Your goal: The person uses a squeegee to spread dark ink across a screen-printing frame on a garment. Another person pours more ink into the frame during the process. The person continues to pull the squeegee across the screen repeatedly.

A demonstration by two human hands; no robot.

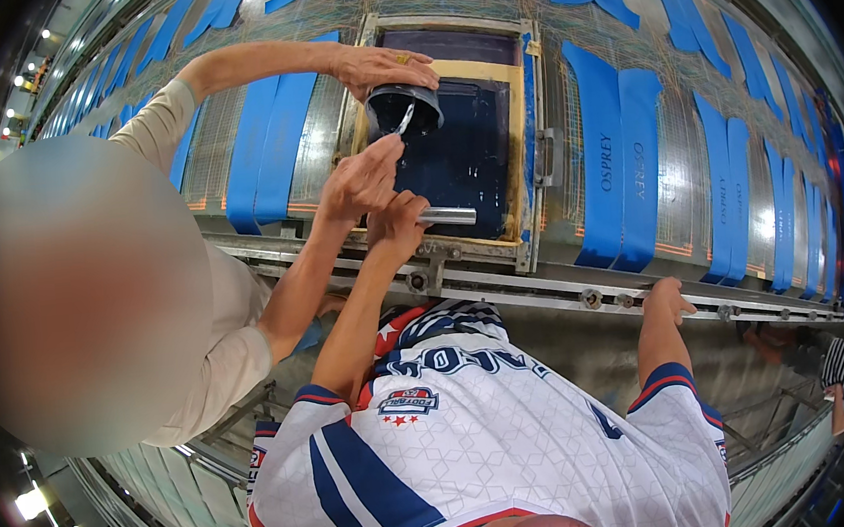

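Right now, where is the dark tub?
In the head view's upper middle, the dark tub is tilted over the left of the frame, under a co-worker's hand and beyond the wearer's left hand.

The head view looks down from the wearer's own head, through the left lens of a side-by-side fisheye pair. It tips so steeply that the wearer's white jersey (517, 436) fills much of the lower half, close to the lens. Beyond the chest it faces the tabletop (680, 203), which sweeps across the upper half and bows toward the dark round rim. A framed screen (515, 170) sits above the centre, with the left hand (398, 223) near its lower edge and the right hand (666, 302) farther right. A co-worker (215, 312) looms large at the left.
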